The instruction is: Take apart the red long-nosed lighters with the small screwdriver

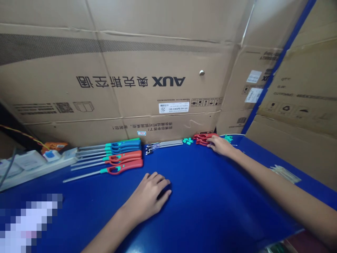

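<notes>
My left hand [151,195] rests palm down on the blue table, fingers loosely curved and thumb apart, with nothing in it. At the back, my right hand [222,146] has its fingers closed on a red lighter handle [202,141] in a small pile of such handles; the fingertips are partly hidden. Small green pieces [187,141] lie left of that pile, and more green parts [228,138] are behind my right hand. Left of these are several metal tubes with wires [168,143]. Long-necked lighters with red [126,166] and blue [127,144] handles are lined up at the left.
A white power strip [56,161] with plugs and an orange box [55,146] stand at the far left. Cardboard walls [131,59] close off the back and right side. A clear bag of thin pieces [285,174] lies on the right. Something pixelated covers the lower left.
</notes>
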`<state>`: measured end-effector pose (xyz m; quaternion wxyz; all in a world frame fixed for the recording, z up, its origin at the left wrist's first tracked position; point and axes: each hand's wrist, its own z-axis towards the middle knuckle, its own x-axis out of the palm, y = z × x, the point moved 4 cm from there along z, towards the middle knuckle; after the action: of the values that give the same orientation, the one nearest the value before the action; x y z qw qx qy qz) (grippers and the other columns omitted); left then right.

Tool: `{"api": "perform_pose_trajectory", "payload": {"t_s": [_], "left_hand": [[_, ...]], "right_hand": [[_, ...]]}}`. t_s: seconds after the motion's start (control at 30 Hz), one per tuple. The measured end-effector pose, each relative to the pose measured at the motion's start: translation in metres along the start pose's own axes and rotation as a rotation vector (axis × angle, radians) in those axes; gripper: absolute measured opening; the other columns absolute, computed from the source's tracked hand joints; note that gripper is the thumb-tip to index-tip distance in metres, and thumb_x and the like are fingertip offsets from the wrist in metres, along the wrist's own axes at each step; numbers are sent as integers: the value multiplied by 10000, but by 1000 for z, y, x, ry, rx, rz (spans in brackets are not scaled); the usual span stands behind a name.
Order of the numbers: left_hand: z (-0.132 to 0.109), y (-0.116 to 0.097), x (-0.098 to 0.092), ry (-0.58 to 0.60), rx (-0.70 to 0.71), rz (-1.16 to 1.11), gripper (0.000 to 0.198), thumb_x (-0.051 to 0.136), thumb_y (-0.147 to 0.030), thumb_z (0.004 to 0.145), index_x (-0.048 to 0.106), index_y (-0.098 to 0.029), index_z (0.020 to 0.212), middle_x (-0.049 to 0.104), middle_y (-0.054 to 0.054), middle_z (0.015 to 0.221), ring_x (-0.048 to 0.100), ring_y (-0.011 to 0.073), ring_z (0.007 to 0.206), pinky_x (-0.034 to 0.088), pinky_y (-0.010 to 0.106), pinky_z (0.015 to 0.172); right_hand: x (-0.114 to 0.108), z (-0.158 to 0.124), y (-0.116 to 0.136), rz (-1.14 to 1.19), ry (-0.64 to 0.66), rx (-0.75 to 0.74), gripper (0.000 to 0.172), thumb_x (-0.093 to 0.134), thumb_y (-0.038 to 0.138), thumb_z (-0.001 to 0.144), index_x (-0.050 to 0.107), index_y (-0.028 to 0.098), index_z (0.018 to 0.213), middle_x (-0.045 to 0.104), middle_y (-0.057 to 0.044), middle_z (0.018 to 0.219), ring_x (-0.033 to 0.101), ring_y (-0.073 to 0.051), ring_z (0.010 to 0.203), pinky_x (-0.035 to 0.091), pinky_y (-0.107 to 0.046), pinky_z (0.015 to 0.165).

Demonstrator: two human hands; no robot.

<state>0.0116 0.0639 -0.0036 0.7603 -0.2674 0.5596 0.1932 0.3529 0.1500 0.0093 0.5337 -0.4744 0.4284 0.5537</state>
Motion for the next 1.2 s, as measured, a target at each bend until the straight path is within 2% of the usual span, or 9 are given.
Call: {"api": "perform_pose_trajectory", "payload": {"t_s": [0.13,0.3,0.43,0.6,0.73,0.8,0.9,1.03,1.2], "left_hand": [[2,23,-16,-45,-90,153,212,460,-272,937,654,-197,981,689,82,969,611,254,926,452,431,848],[-15,82,-46,-82,-572,565,238,486,-195,836,619,-126,1021,661,209,1031,567,379,1026,458,471,766],[-28,112,-55,41,-736,452,201,492,-194,832,610,-149,988,666,210,1034,576,391,1036,444,504,759],[-18,99,-48,108,-601,360,103,502,-117,838,603,-139,837,686,151,859,640,339,880,416,481,774],[-3,53,-25,108,-340,216,70,537,-244,908,593,-201,908,668,52,920,609,232,925,411,364,826],[1,27,-16,27,-164,85,154,597,-288,882,578,-219,1018,641,51,988,568,239,962,422,359,824],[3,7,-8,-48,-49,-5,173,579,-299,899,576,-207,1046,621,66,1003,545,242,944,442,358,807],[3,13,-4,-46,-45,5,306,331,-271,1007,607,-189,904,635,52,803,575,216,782,460,339,722],[0,29,-10,-172,-108,104,379,301,-324,1007,554,-158,1235,680,122,1072,603,268,975,476,433,852]], "right_hand": [[-12,-11,7,44,-63,8,279,559,256,890,649,163,1136,634,-144,1116,624,-254,956,461,-328,796],[-25,-23,39,166,-168,-70,281,582,324,872,672,192,1103,660,-109,1046,633,-240,931,488,-343,822],[-33,-31,75,356,-251,-193,205,589,291,855,692,168,983,667,-94,957,638,-213,846,502,-348,802],[-39,-42,105,514,-168,-259,187,603,299,849,685,167,953,677,-86,918,623,-205,821,497,-355,771],[-58,-54,117,739,-85,-317,238,500,351,922,665,180,938,677,-63,925,616,-174,801,492,-315,733],[-69,-59,121,823,-82,-309,265,486,382,934,655,182,894,671,-46,880,613,-167,792,488,-299,724],[-82,-62,123,852,-155,-281,311,488,422,933,629,185,789,643,-26,774,594,-162,737,471,-295,701],[-82,-57,121,1001,-247,-203,333,497,482,913,578,191,772,599,0,685,571,-140,614,455,-262,582],[-68,-53,120,1148,-344,-113,362,530,544,877,540,198,771,566,14,649,578,-126,534,464,-244,510]]}}
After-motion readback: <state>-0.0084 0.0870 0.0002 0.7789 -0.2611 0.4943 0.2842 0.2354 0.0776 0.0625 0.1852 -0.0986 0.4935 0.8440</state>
